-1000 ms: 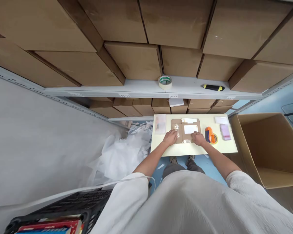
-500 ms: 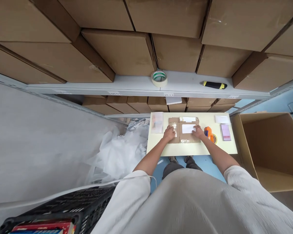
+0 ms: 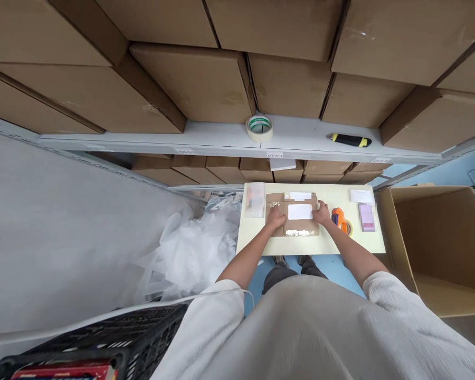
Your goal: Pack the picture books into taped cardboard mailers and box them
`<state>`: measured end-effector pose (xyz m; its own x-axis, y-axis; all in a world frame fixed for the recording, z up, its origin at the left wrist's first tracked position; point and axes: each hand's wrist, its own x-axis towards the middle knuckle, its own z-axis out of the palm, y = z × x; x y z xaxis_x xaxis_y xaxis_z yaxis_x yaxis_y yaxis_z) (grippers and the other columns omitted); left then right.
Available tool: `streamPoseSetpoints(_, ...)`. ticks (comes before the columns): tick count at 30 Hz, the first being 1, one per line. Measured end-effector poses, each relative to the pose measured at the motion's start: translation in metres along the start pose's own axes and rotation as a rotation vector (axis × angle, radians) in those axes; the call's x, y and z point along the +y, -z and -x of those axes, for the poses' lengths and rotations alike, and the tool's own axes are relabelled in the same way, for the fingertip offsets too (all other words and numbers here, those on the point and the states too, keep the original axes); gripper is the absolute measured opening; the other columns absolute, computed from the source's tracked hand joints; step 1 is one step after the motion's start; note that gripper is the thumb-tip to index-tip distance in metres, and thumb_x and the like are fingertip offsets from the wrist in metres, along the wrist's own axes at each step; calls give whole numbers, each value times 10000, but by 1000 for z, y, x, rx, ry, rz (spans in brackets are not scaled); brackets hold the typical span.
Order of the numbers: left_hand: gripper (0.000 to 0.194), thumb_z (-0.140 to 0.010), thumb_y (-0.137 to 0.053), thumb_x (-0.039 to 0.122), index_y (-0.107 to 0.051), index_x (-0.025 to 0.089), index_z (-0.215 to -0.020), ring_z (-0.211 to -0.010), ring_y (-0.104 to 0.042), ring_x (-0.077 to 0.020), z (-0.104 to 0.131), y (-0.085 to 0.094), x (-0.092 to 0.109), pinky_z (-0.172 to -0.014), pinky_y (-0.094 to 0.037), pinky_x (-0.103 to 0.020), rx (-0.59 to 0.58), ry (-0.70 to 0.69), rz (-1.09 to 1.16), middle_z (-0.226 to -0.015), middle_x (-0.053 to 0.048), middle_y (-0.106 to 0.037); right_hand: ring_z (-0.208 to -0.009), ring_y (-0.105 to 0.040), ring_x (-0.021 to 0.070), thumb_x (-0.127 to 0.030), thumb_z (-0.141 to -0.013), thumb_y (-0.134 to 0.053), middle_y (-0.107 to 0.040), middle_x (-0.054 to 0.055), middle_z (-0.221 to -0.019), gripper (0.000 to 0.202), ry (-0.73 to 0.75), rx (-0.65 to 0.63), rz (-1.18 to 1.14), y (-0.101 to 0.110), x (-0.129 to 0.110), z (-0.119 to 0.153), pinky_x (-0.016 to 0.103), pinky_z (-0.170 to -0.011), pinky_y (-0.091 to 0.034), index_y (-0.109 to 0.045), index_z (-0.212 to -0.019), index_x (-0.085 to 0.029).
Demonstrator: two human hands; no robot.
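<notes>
A flattened piece of brown cardboard [image 3: 295,225] with strips of shiny clear tape lies on the pale yellow table [image 3: 253,243]. A white paper [image 3: 300,211] lies on its middle, and a second white slip [image 3: 298,196] shows along its far edge. My left hand [image 3: 276,217] is closed on the cardboard's left part, fingers curled on it. At the right edge, my right hand [image 3: 321,213] grips the cardboard, its thumb beside the white paper. An orange tape dispenser [image 3: 339,217] rests just right of my right hand.
A clear plastic packet [image 3: 255,200] lies at the table's left; a purple packet [image 3: 367,217] is at the right. Tape [image 3: 259,128] and a cutter [image 3: 349,140] sit on the shelf below stacked boxes. An open carton [image 3: 439,237] stands right, a black crate [image 3: 142,327] left.
The cardboard, with the white papers on it, has shifted a little to the left. My left hand now rests a bit nearer the front, and my right hand has moved to the cardboard's right edge.
</notes>
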<state>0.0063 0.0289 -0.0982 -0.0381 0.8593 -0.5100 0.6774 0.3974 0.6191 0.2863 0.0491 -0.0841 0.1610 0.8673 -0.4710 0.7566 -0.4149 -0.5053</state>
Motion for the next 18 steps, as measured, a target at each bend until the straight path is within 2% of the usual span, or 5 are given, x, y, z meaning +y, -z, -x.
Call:
streamPoseSetpoints(6, 771, -910, -701, 361, -448, 150, -1607, -1501, -534, -353, -1, 0, -4, -1200, -460, -439, -44, -2, -13, -1659, -220, -500, -1281, -632, 354, -378, -892, -614, -594, 182, -1487, 669, -74, 1, 39, -11, -17, -2, 532, -1096, -495, -479, -1534, -247)
streamPoseSetpoints(9, 743, -888, -710, 372, -506, 197, -1581, -1489, -547, -365, 0, 3, -10, -1179, -479, -466, -55, -28, -51, -1635, -184, -546, -1260, -649, 345, -370, -878, -608, -591, 192, -1479, 719, -71, -7, -10, -16, -17, -3, 514, -1070, -517, -443, -1566, -244)
streamPoseSetpoints(13, 710, -859, -714, 362, -556, 221, -1536, -1494, -540, -373, 2, 6, -15, -1170, -479, -490, -69, -35, -102, -1612, -164, -578, -1328, -618, 378, -361, -917, -572, -643, 208, -1433, 733, -162, 75, 6, -15, -14, -3, 578, -1130, -469, -387, -1613, -223)
streamPoseSetpoints(15, 703, -868, -697, 350, -548, 198, -1537, -1498, -539, -356, 3, 7, -15, -1172, -475, -465, -62, -27, -105, -1640, -181, -542, -1310, -633, 381, -336, -944, -524, -696, 204, -1360, 672, -173, 105, -15, -9, -14, -3, 608, -1153, -442, -424, -1595, -204)
streamPoseSetpoints(18, 708, -893, -659, 338, -502, 186, -1566, -1462, -573, -344, 3, 13, -15, -1147, -487, -456, -19, -83, -99, -1622, -205, -546, -1173, -694, 339, -299, -921, -516, -749, 177, -1237, 547, -130, 131, -155, 2, -15, -1, 525, -1089, -511, -589, -1453, -193)
